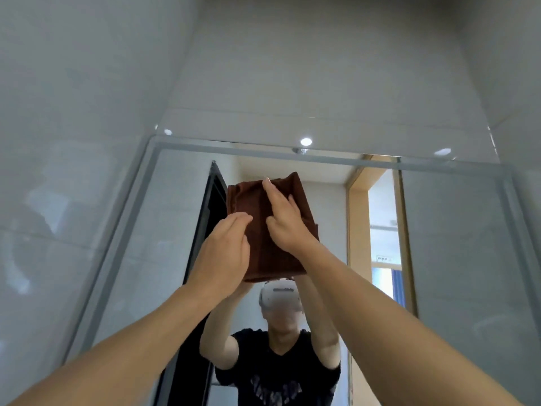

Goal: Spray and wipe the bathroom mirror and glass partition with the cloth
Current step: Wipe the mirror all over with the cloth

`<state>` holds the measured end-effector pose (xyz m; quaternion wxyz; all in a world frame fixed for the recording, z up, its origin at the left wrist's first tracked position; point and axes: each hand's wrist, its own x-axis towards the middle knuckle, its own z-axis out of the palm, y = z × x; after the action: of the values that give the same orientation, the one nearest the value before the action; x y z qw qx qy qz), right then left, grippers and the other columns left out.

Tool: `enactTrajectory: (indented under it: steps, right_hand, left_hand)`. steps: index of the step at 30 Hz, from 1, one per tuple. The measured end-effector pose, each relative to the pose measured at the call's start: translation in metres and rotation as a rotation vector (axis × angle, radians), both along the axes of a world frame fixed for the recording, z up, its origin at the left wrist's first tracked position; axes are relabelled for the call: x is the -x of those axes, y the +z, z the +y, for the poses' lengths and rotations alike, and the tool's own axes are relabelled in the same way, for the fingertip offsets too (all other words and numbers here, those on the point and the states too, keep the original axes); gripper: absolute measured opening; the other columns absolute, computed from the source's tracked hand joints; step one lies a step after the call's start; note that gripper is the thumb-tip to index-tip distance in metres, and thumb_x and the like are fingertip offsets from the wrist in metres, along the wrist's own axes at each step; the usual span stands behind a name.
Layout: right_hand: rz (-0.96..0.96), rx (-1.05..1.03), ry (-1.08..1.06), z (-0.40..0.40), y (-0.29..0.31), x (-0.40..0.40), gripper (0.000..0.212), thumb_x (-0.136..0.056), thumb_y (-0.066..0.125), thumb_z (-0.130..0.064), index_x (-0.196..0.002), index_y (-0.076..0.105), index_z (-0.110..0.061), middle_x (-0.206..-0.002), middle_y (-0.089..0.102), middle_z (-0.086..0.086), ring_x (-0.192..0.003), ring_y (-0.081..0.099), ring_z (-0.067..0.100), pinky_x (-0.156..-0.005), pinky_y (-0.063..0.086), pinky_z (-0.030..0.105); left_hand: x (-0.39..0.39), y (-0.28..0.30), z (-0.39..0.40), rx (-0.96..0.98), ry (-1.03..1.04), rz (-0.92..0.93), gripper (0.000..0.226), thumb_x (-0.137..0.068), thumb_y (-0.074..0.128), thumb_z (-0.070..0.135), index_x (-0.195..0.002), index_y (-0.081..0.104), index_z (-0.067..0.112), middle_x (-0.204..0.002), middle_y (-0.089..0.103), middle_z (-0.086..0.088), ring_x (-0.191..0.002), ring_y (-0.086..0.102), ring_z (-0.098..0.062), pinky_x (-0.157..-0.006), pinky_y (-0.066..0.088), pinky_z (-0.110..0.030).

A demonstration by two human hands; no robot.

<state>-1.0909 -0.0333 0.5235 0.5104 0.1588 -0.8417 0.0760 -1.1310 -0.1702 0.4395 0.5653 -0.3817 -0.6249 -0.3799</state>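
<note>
A folded brown cloth is pressed flat against the upper middle of the bathroom mirror. My right hand lies on the cloth with its fingers spread, the fingertips near the cloth's top edge. My left hand rests on the cloth's lower left part, fingers together. Both arms reach up from the bottom corners. The mirror shows a person's reflection in a dark T-shirt below the cloth. No spray bottle is in view.
The mirror's silver frame runs across just above the cloth. Pale grey tiled walls rise to the left and above. The mirror reflects a dark door and a wood-framed doorway.
</note>
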Motion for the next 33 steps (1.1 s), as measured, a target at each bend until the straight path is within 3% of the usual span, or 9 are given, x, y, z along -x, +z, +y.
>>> enactTrajectory:
  steps: [4, 7, 10, 12, 17, 21, 25, 29, 33]
  right_hand:
    - [-0.194, 0.293, 0.263, 0.016, 0.016, -0.035, 0.071, -0.094, 0.033, 0.012, -0.158, 0.018, -0.015, -0.161, 0.031, -0.002, -0.150, 0.024, 0.011, -0.119, 0.016, 0.021]
    - [-0.233, 0.329, 0.358, 0.021, 0.022, -0.055, 0.062, -0.095, 0.032, 0.015, -0.153, 0.027, -0.005, -0.158, 0.036, 0.007, -0.146, 0.033, 0.016, -0.114, 0.026, 0.020]
    - [-0.099, 0.427, 0.409, 0.041, 0.019, -0.074, 0.057, -0.096, 0.036, 0.012, -0.148, 0.041, -0.008, -0.144, 0.052, 0.001, -0.128, 0.054, 0.010, -0.105, 0.042, 0.015]
    - [0.086, 0.359, 0.254, 0.065, 0.012, -0.091, 0.049, -0.097, 0.041, 0.004, -0.142, 0.051, -0.014, -0.132, 0.059, -0.005, -0.113, 0.058, 0.002, -0.103, 0.048, 0.020]
    - [0.351, 0.222, -0.226, 0.139, 0.006, -0.132, 0.042, -0.096, 0.047, -0.003, -0.134, 0.060, -0.016, -0.135, 0.062, 0.001, -0.121, 0.058, 0.018, -0.105, 0.046, 0.034]
    - [0.395, 0.173, -0.431, 0.173, 0.003, -0.146, 0.037, -0.096, 0.050, -0.007, -0.130, 0.062, -0.017, -0.136, 0.060, 0.004, -0.120, 0.059, 0.025, -0.099, 0.046, 0.038]
    - [0.506, 0.036, -0.378, 0.174, -0.001, -0.139, 0.027, -0.094, 0.050, -0.007, -0.106, 0.071, -0.018, -0.109, 0.066, 0.001, -0.094, 0.062, 0.022, -0.077, 0.049, 0.033]
    - [0.673, -0.025, -0.234, 0.153, -0.006, -0.132, 0.017, -0.087, 0.046, -0.011, -0.083, 0.063, -0.015, -0.083, 0.058, 0.000, -0.073, 0.052, 0.016, -0.060, 0.043, 0.032]
    - [0.690, -0.017, -0.174, 0.144, -0.010, -0.121, 0.016, -0.086, 0.044, -0.014, -0.080, 0.059, -0.016, -0.081, 0.055, -0.003, -0.072, 0.050, 0.015, -0.060, 0.042, 0.029]
  left_hand:
    - [-0.007, 0.026, 0.050, -0.034, -0.069, -0.088, 0.048, -0.100, 0.045, 0.011, -0.149, 0.044, 0.014, -0.155, 0.041, -0.004, -0.144, 0.035, -0.017, -0.118, 0.027, -0.030]
    - [-0.002, 0.032, 0.085, -0.100, 0.149, -0.106, 0.050, -0.100, 0.048, 0.027, -0.150, 0.042, 0.022, -0.156, 0.037, -0.008, -0.143, 0.033, -0.026, -0.113, 0.033, -0.042]
    - [0.005, 0.041, 0.103, -0.181, 0.335, -0.089, 0.044, -0.099, 0.047, 0.040, -0.141, 0.050, 0.028, -0.149, 0.043, -0.013, -0.133, 0.040, -0.034, -0.104, 0.036, -0.050]
    - [0.011, 0.052, 0.108, -0.217, 0.400, -0.091, 0.041, -0.098, 0.047, 0.043, -0.136, 0.053, 0.029, -0.144, 0.044, -0.015, -0.129, 0.040, -0.035, -0.101, 0.034, -0.051]
    - [0.015, 0.076, 0.120, -0.225, 0.451, -0.018, 0.045, -0.098, 0.046, 0.045, -0.138, 0.049, 0.025, -0.146, 0.042, -0.018, -0.142, 0.033, -0.033, -0.119, 0.018, -0.055]
    - [-0.007, 0.115, 0.152, -0.162, 0.424, -0.082, 0.057, -0.102, 0.030, 0.052, -0.155, 0.027, 0.031, -0.163, 0.021, -0.014, -0.153, 0.012, -0.027, -0.123, 0.006, -0.051]
    - [-0.040, 0.144, 0.204, 0.027, 0.402, 0.059, 0.065, -0.099, 0.024, 0.058, -0.158, 0.014, 0.033, -0.168, 0.006, -0.008, -0.155, 0.001, -0.024, -0.123, 0.000, -0.050]
    - [-0.057, 0.148, 0.232, 0.352, 0.392, 0.262, 0.066, -0.099, 0.023, 0.060, -0.158, 0.006, 0.037, -0.168, -0.006, -0.004, -0.154, -0.009, -0.021, -0.123, -0.005, -0.050]
    - [-0.035, 0.161, 0.211, 0.268, 0.362, 0.259, 0.063, -0.098, 0.027, 0.063, -0.157, 0.016, 0.042, -0.168, 0.004, 0.000, -0.155, -0.001, -0.018, -0.122, -0.002, -0.050]
